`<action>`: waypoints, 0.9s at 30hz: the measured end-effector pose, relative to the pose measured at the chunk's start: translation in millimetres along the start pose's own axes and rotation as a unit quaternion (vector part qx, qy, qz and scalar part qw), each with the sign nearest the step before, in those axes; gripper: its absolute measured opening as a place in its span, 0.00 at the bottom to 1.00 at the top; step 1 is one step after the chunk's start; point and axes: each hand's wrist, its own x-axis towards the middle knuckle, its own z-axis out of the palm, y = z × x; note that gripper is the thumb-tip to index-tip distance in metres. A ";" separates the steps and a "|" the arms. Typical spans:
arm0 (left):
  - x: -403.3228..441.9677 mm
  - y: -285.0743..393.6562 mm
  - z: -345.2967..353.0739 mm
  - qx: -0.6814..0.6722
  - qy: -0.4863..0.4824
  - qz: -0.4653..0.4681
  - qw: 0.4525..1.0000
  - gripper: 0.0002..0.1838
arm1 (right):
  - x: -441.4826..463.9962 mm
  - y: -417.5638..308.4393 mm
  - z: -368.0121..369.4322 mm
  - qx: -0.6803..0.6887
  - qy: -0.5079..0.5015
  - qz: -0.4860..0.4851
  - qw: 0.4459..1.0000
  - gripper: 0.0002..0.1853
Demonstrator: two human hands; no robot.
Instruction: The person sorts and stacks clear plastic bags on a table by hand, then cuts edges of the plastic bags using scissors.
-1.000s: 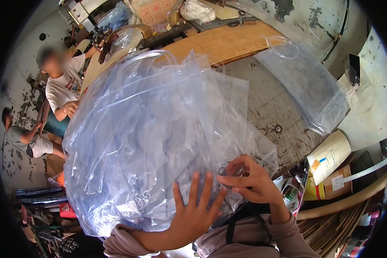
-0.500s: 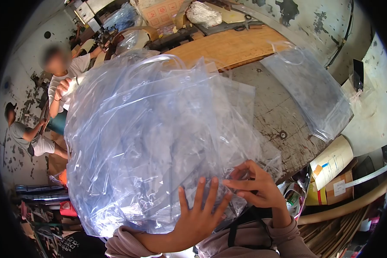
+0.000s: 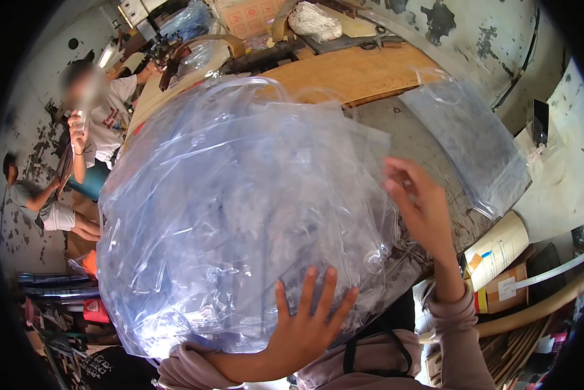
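A large heap of clear plastic bags [image 3: 240, 195], some with clear loop handles, fills the middle of the head view. My left hand [image 3: 308, 328] lies flat on the near side of the heap, fingers spread. Over the heap's right edge hovers my right hand [image 3: 422, 205], its fingers loosely bent and apart from the thumb, with nothing visible in them. To its right, a flat stack of clear plastic bags [image 3: 470, 140] rests on the worn table [image 3: 396, 114].
A wooden board [image 3: 350, 68] lies at the back, with scissors [image 3: 373, 40] and a white bundle of string [image 3: 315, 21] behind it. One person [image 3: 103, 117] stands at the left holding a clear cup or bottle; another sits farther off. A cardboard box [image 3: 509, 286] is at the right.
My right hand has moved up and right, away from beside my left hand. My left hand stays put. The standing person's hand has risen toward the head.
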 end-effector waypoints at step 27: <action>0.4 0.4 3.2 0.012 0.003 0.003 1.000 0.35 | -39.9 -12.3 0.1 -0.163 -0.022 -0.059 0.985 0.03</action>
